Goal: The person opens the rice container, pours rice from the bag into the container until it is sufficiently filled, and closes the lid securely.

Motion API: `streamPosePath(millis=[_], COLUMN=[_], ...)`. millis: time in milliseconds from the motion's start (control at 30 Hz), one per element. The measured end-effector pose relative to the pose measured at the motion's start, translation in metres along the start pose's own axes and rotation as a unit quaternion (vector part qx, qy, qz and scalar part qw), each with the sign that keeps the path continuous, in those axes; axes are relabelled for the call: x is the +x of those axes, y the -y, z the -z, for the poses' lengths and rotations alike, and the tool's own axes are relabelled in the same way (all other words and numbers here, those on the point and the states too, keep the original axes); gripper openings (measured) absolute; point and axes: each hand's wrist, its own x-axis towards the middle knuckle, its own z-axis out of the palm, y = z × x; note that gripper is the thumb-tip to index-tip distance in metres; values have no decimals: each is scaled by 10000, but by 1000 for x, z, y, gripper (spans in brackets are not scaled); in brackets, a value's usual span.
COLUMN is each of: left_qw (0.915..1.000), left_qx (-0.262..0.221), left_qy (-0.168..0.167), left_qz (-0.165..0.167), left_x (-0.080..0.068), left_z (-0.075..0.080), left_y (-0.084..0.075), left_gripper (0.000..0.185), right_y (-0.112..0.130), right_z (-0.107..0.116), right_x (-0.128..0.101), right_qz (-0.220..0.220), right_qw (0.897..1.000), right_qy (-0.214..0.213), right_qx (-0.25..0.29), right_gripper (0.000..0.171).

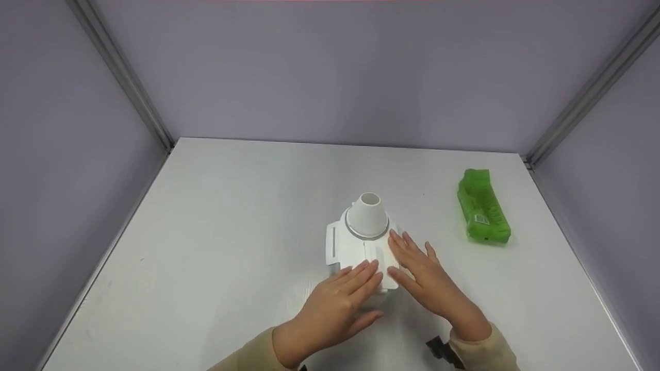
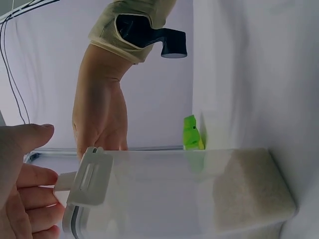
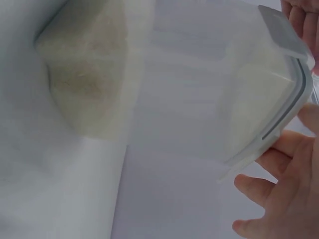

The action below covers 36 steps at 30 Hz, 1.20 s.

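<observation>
A tall clear storage container [image 2: 159, 191] stands upright on the table with pale grain [image 2: 254, 189] in its bottom, which looks like rice. Its white lid [image 1: 353, 250] is on top, with side flaps and a cone-shaped white spout [image 1: 367, 219] at the far end. My left hand [image 1: 337, 304] lies over the lid's near end, fingers straight and thumb held apart. On the other side, my right hand [image 1: 423, 275] touches the lid's right edge with spread, nearly straight fingers. In the right wrist view, its fingertips [image 3: 276, 162] are at the lid's rim.
Toward the back right of the white table [image 1: 206, 232] lies a long green hollow item [image 1: 484, 208] with a white label. Pale panels [image 1: 330, 67] enclose the table at the back and sides, with metal posts at the corners.
</observation>
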Motion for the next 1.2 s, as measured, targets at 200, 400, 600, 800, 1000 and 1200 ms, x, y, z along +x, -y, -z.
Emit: streamPosePath(millis=[200,400,600,800,1000,1200], left_qw=[9954,9717,9558,9524,9572,9618], left_qx=[-535,-1019,-1361,-1487,-1319,-1096], left_qy=[-419,-571,98,533,539,533], left_qz=[669,2051,2605,2608,2521,2452], left_x=[-5,-19,-25,-25,-24,-26], left_z=[12,27,24,14,9,8], left_y=[18,40,36,28,26,27], left_gripper=[52,53,61,71,81,85], right_y=[0,3,11,17,17,22], right_z=[0,-1,-4,-15,-25,-30], right_x=[-3,-9,-18,-27,-29,-28], right_qz=[-112,-201,-157,-29,281,125], right_qw=[9993,9972,9964,9974,9977,9977], right_qy=[191,-69,-337,-310,-536,-654], right_qx=[309,722,758,644,291,84], right_gripper=[61,59,62,74,75,71])
